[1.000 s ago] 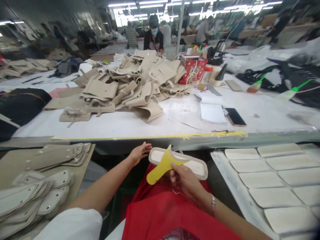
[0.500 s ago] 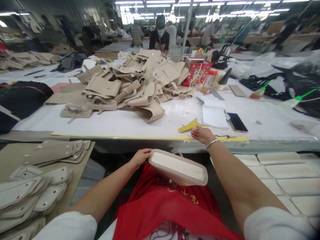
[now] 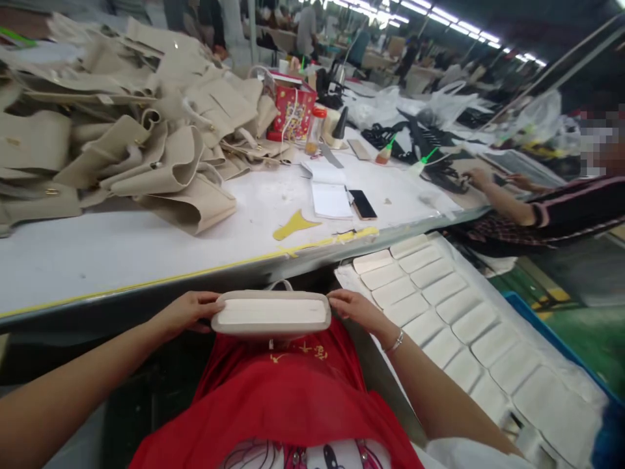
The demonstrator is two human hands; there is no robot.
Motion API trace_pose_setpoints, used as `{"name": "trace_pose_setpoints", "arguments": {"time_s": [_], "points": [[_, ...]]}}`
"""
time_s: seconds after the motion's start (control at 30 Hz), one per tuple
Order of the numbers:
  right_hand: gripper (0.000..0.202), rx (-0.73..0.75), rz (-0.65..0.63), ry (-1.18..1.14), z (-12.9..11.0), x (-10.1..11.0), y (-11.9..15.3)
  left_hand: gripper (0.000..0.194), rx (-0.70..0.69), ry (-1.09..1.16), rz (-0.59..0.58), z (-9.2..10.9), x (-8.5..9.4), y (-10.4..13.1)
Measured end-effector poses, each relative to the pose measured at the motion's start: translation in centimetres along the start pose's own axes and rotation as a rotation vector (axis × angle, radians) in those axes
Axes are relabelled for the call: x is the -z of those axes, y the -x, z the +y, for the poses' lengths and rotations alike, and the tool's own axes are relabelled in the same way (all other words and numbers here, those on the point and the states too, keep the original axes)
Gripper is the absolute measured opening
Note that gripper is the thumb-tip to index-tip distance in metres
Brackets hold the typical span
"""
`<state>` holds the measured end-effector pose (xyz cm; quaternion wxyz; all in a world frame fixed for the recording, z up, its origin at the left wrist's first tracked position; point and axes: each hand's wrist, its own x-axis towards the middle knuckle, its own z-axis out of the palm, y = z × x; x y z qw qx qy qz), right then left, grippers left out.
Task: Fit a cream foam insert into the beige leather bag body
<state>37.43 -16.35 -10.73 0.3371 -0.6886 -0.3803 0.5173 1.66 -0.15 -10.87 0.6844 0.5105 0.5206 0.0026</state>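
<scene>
We are holding a beige bag base panel over our lap.
Our left hand and right hand are each keeping a closed grip on its ends.

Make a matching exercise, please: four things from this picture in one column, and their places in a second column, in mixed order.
Things:
1. beige panel
2. yellow scraper
3. phone
4. red box

Places:
A. flat on the table near its yellow-taped edge
B. beside the notebook
C. far on the table, next to the pile of beige pieces
D. between the left hand and the right hand, over the red apron

Pairs: 1-D, 2-A, 3-B, 4-C
</scene>
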Motion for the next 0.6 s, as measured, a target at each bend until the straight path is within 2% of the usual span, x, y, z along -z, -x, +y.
{"name": "trace_pose_setpoints", "arguments": {"time_s": [0.07, 0.17, 0.27, 0.4, 0.47, 0.53, 0.6], "points": [[0.037, -0.013, -0.085, -0.119, 0.5, -0.8, 0.9, 0.058, 0.005, 0.013, 0.003, -0.1, -0.4, 0.1], [0.05, -0.087, -0.179, -0.336, 0.6, -1.5, 0.8, 0.056, 0.021, 0.076, 0.033, -0.5, -0.7, 0.1], [0.054, -0.132, -0.207, -0.393, 0.4, -1.5, 0.1, 0.056, 0.013, 0.115, 0.067, -0.6, -0.9, 0.0], [0.052, -0.145, -0.191, -0.284, -0.1, -1.3, 0.9, 0.055, -0.004, 0.164, 0.03, -0.6, -1.9, 0.7], [0.048, -0.09, -0.16, -0.181, -0.6, -1.2, 1.2, 0.054, -0.036, 0.181, 0.036, -0.6, -2.6, 0.6], [0.046, -0.017, -0.1, -0.09, -1.6, -0.7, -0.1, 0.059, -0.049, 0.245, 0.096, 0.2, -2.8, -0.4], [0.049, 0.059, -0.092, 0.03, -4.4, -0.2, -3.0, 0.064, -0.029, 0.403, 0.246, 2.3, -1.9, -1.5]]}}
